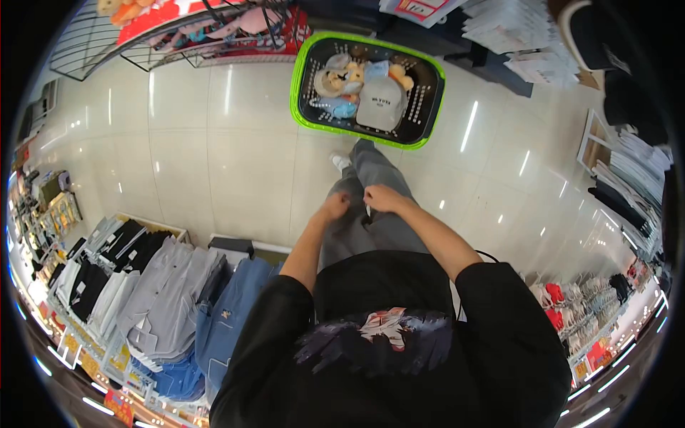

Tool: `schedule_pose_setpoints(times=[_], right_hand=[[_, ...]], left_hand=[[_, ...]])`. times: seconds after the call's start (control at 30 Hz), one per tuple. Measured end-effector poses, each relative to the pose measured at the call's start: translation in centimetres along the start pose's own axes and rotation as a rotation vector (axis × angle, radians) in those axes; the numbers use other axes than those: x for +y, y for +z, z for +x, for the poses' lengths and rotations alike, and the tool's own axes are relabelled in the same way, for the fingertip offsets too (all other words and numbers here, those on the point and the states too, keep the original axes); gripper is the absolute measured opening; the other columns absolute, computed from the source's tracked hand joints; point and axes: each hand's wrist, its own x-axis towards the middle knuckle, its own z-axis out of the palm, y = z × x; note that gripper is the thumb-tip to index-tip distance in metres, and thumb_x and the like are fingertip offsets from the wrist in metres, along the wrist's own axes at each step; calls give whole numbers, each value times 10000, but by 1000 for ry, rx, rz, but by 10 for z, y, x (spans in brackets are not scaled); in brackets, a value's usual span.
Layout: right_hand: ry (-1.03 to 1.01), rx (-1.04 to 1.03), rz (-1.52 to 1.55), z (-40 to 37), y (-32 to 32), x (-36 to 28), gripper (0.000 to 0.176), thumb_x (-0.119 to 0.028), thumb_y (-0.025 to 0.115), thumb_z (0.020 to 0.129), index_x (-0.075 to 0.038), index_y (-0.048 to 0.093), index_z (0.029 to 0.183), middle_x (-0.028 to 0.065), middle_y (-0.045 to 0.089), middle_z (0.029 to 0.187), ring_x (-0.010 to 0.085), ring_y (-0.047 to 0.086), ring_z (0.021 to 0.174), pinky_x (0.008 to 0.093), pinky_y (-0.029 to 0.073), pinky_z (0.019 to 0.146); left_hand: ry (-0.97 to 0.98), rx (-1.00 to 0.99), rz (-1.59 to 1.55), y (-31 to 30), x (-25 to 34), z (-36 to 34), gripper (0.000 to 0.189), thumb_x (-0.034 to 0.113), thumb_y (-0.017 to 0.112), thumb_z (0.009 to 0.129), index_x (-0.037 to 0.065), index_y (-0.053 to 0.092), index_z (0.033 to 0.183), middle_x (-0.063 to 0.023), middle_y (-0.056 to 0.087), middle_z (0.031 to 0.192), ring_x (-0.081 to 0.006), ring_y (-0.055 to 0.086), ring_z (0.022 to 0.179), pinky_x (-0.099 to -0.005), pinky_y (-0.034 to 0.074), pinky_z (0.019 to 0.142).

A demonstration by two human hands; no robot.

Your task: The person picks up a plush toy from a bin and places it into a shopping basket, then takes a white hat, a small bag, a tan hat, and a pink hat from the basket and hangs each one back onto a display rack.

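Note:
My right hand is closed in front of my grey trousers, fingers pinched together. A small white bit and a dark bit show just below its fingertips; what they belong to I cannot tell. Close beside it, my left hand is curled over the trouser leg, its fingers smeared by motion. Past my feet on the floor stands a black shopping basket with a green rim. Inside it lie a light grey cap with dark lettering, a beige plush item and a pale blue item.
Folded grey shirts and blue denim garments are stacked on a display at the left. A wire rack with plush goods stands beyond the basket's left side. Stacked clothes lie at the right. Glossy tiles cover the floor.

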Motion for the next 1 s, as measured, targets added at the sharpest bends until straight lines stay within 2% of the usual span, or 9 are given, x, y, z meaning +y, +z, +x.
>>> schedule_pose_setpoints(times=[0.23, 0.3, 0.43, 0.63, 0.7, 0.77, 0.9, 0.97, 1.0], right_hand=[[60, 19, -211, 103, -37, 41, 235, -213, 547, 822, -1, 630, 884, 225, 652, 882, 397, 618, 888, 480, 477, 788], [86, -5, -200, 139, -62, 37, 259, -227, 542, 832, -1, 630, 923, 227, 650, 936, 389, 615, 936, 467, 480, 821], [32, 64, -222, 217, -89, 44, 308, -238, 545, 844, -5, 597, 1040, 230, 633, 1032, 382, 602, 1008, 462, 480, 863], [12, 145, -165, 284, -99, 47, 462, -234, 555, 854, 26, 496, 1232, 224, 547, 1212, 380, 573, 1076, 456, 469, 916], [7, 130, -176, 287, -94, 54, 431, -232, 558, 854, 30, 518, 1194, 227, 568, 1168, 377, 584, 1051, 457, 472, 904], [-6, 118, -191, 283, -90, 58, 402, -230, 562, 854, 33, 539, 1156, 230, 589, 1124, 375, 594, 1026, 458, 475, 892], [-91, 262, -160, 247, -80, 68, 286, -223, 582, 843, 24, 584, 986, 220, 637, 924, 378, 612, 909, 456, 478, 835], [-34, 293, -95, 221, -87, 64, 288, -231, 582, 841, 17, 591, 987, 229, 633, 934, 379, 610, 914, 459, 480, 828], [-45, 303, -102, 211, -90, 63, 288, -231, 582, 841, 17, 591, 987, 229, 633, 934, 379, 610, 914, 459, 480, 828]], left_hand=[[-20, 160, -39, -85, 11, 83, 291, 167, 555, 805, 40, 637, 1054, -194, 671, 957, -328, 649, 935, -383, 497, 823], [6, 302, -196, -109, -5, 129, 281, 104, 537, 838, 20, 614, 1095, -106, 661, 860, -191, 637, 850, -321, 504, 755], [-153, 484, -687, -151, -12, 206, 452, 80, 556, 847, 27, 449, 1283, -82, 596, 975, -162, 580, 869, -310, 504, 772], [-315, 666, -588, -168, -3, 290, 693, 207, 614, 824, 54, 294, 1420, -190, 567, 1201, -236, 591, 943, -324, 493, 775], [-340, 765, -577, -164, -11, 315, 682, 211, 621, 822, 42, 308, 1403, -167, 601, 1123, -215, 608, 830, -311, 501, 686], [-413, 660, -757, -164, -4, 315, 514, 200, 612, 867, 56, 420, 1321, -89, 584, 1037, -174, 566, 887, -338, 510, 748], [-308, 756, -1024, -152, -18, 325, 197, 170, 610, 873, 32, 633, 1011, -35, 612, 848, -128, 588, 761, -253, 511, 677], [-276, 565, -1178, -152, -15, 318, 181, 137, 600, 875, 33, 634, 1018, -38, 623, 806, -115, 587, 701, -228, 501, 633], [-296, 669, -1262, -146, 11, 308, 119, 72, 626, 832, 9, 674, 921, -25, 613, 715, -86, 540, 571, -188, 417, 491]])
